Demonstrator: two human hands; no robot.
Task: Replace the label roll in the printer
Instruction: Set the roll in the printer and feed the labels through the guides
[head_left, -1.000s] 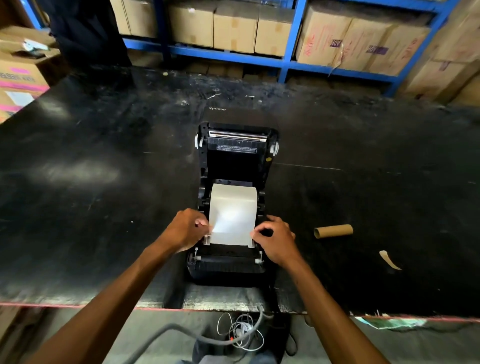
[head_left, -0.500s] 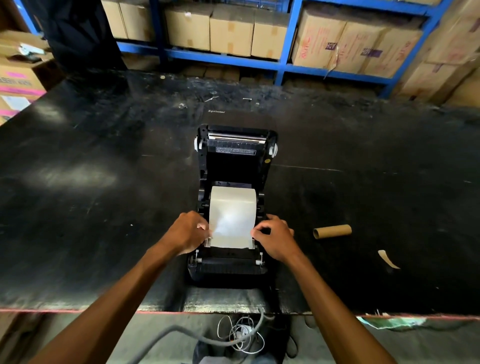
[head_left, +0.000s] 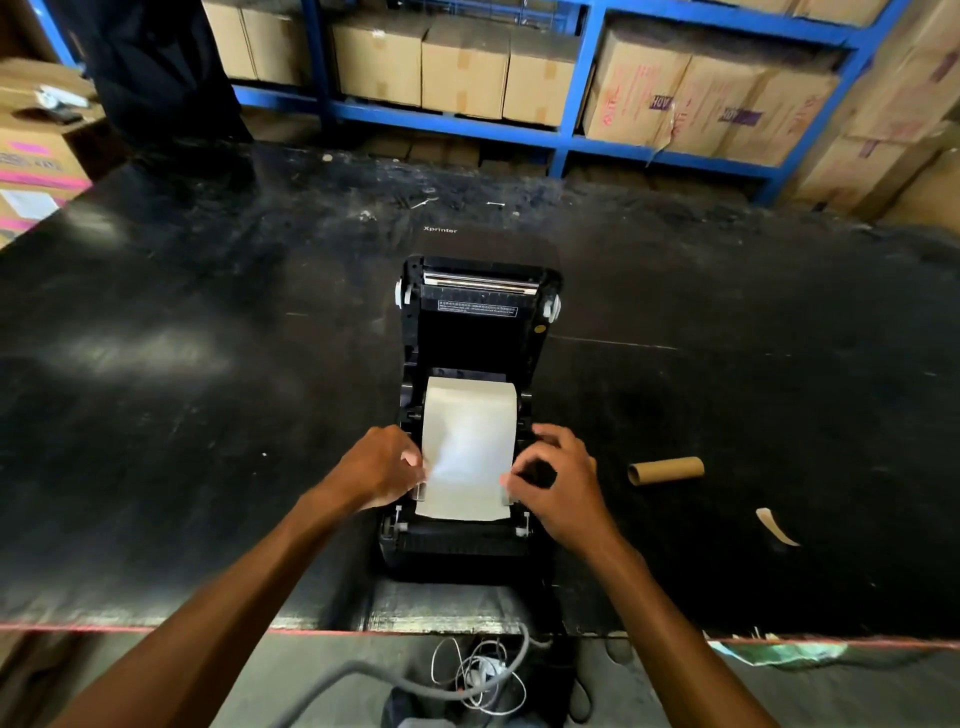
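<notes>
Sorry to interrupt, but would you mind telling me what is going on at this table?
A person is loading labels into an open printer on the black table. The left hand and right hand hold the white label strip by its edges, over the front. An empty cardboard core lies to the right.

head: worn camera, single view | above printer (head_left: 475, 415), looking forward and down | close over it | shelving (head_left: 571, 124) beyond printer
</notes>
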